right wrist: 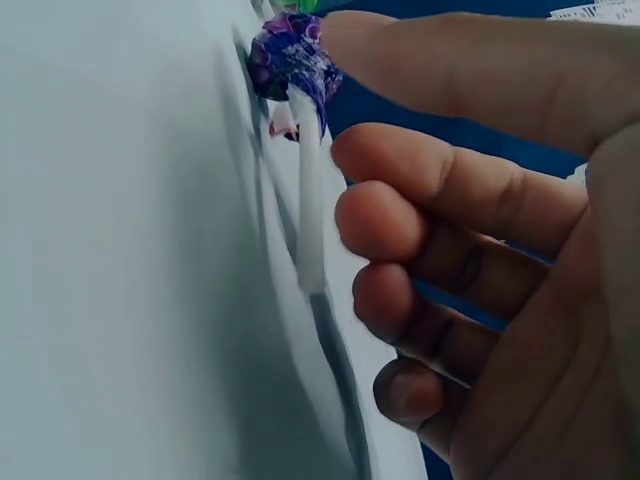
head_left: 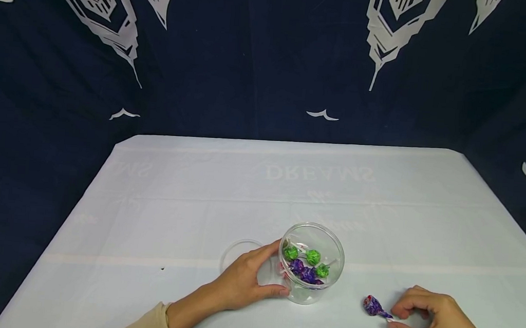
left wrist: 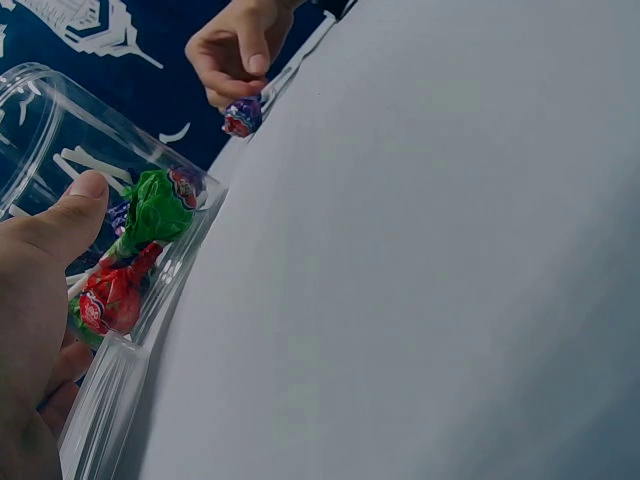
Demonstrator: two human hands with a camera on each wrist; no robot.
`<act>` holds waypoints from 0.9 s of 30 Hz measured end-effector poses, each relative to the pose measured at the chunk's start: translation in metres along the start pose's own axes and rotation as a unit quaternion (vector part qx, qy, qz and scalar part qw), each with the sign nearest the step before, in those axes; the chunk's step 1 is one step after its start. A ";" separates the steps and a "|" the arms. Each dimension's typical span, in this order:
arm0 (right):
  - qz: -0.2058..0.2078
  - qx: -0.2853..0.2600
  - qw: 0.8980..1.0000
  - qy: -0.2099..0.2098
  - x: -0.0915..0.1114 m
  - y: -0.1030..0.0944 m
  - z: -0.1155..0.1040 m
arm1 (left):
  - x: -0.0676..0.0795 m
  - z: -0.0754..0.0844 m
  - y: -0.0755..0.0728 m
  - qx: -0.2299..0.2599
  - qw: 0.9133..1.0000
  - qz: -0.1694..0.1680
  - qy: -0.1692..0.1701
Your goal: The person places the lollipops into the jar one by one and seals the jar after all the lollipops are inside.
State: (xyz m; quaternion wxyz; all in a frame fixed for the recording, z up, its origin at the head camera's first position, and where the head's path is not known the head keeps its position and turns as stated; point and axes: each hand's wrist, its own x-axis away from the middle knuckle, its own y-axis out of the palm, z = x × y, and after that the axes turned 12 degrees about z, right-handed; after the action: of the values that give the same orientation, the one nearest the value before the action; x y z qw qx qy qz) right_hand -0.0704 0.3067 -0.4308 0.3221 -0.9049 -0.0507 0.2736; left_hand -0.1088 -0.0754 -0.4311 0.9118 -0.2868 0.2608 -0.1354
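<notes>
My left hand [head_left: 246,278] grips a clear plastic jar [head_left: 301,293] by its left side, thumb in front and fingers behind. Inside lie several wrapped lollipops, among them a green lollipop [head_left: 313,257], a purple lollipop [head_left: 308,274] and, low in the left wrist view, a red lollipop [left wrist: 115,300]. To the jar's right, a purple-wrapped lollipop [head_left: 374,305] is down at the tabletop, its white stick pointing toward my right hand [head_left: 436,322]. The thumb and index finger there stand apart on either side of the stick, with the other fingers loosely curled.
A clear round lid [head_left: 233,249] lies on the white-covered table [head_left: 170,218], partly hidden behind my left hand. A small dark speck [head_left: 162,268] is on the cloth farther left. Dark blue patterned fabric [head_left: 252,70] hangs behind the table.
</notes>
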 end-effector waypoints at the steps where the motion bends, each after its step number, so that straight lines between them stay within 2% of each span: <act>1: -0.006 0.001 1.000 0.001 0.000 -0.001 0.001 | 0.000 0.000 0.000 0.001 1.000 0.000 0.000; 8: -0.073 0.023 0.997 0.033 0.001 -0.004 0.006 | 0.000 0.001 0.000 -0.002 1.000 -0.001 -0.004; 11: -0.082 0.031 0.995 0.041 0.001 -0.004 0.007 | 0.000 0.001 0.000 -0.002 1.000 0.000 -0.002; 17: -0.087 0.026 0.995 0.043 0.001 -0.004 0.009 | 0.000 0.001 -0.001 0.001 1.000 0.000 -0.001; 27: -0.068 0.002 0.998 0.011 0.000 -0.004 0.009 | 0.000 0.001 -0.001 -0.004 1.000 0.000 -0.004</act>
State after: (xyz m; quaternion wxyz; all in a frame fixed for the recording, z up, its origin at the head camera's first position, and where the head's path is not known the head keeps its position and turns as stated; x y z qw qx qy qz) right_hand -0.0742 0.3145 -0.4342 0.3425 -0.9017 -0.1077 0.2410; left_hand -0.1080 -0.0755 -0.4296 0.9116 -0.2912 0.2578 -0.1332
